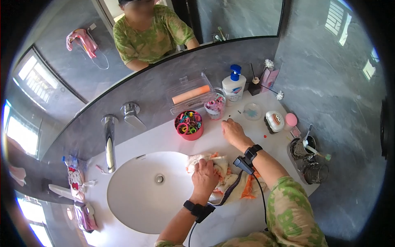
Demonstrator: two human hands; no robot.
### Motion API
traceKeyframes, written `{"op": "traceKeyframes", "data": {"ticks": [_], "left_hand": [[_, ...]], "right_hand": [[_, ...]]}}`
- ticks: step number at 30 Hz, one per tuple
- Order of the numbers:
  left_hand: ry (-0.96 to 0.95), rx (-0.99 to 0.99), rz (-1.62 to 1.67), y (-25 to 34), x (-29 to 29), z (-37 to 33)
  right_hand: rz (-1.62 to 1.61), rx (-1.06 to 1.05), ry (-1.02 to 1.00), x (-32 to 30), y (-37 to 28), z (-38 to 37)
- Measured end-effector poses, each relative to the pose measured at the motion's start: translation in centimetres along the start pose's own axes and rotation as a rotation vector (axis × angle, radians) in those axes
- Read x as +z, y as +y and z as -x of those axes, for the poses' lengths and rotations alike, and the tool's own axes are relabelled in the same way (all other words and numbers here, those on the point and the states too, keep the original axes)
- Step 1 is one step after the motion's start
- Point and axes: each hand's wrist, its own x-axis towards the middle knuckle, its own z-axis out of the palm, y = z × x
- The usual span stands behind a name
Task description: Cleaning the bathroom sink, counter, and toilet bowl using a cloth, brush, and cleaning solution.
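My left hand (205, 178) presses on a crumpled cream towel (230, 187) with orange patches and a dark edge, its fingers bent into the cloth. The towel lies on the white counter at the basin's right rim. Farther back, my right hand (234, 133) is low over the counter, fingers curled together; anything in them is hidden. Just beyond its fingertips lies a small dark bit (229, 116). Nearby stand a pink round tub (190, 127) full of colourful hair ties and a clear cup (215, 108) with pink items. A clear round lid (252, 111) lies to the right.
An oval white basin (135, 197) with a chrome tap (109, 144) is at left. Along the back are a clear case (187, 96), a blue-topped pump bottle (234, 84) and a reed diffuser (255, 84). Toothbrush cups (304, 146) stand at the right edge. Cables hang from both wrists.
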Motion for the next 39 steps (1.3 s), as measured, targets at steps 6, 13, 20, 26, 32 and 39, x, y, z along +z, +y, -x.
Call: {"op": "traceKeyframes", "data": {"ticks": [6, 13, 20, 26, 32, 39], "left_hand": [[0.009, 0.001, -0.008, -0.5, 0.2, 0.4], [-0.023, -0.001, -0.018, -0.5, 0.2, 0.2], [-0.029, -0.034, -0.002, 0.0, 0.1, -0.3], [-0.055, -0.054, 0.026, -0.3, -0.3, -0.2], [-0.088, -0.08, 0.039, 0.0, -0.2, -0.3], [-0.042, -0.06, 0.021, -0.6, 0.3, -0.2]], "right_hand": [[-0.351, -0.271, 0.193, -0.6, -7.0, -1.1], [-0.196, -0.633, 0.468, -1.8, -9.9, -3.1], [0.038, 0.257, 0.175, -1.5, 2.9, -4.0], [0.062, 0.252, 0.081, -0.3, 2.0, -4.7], [0.125, 0.124, 0.021, 0.1, 2.1, -4.1], [-0.466, -0.417, 0.317, -2.2, -8.2, -2.6]]}}
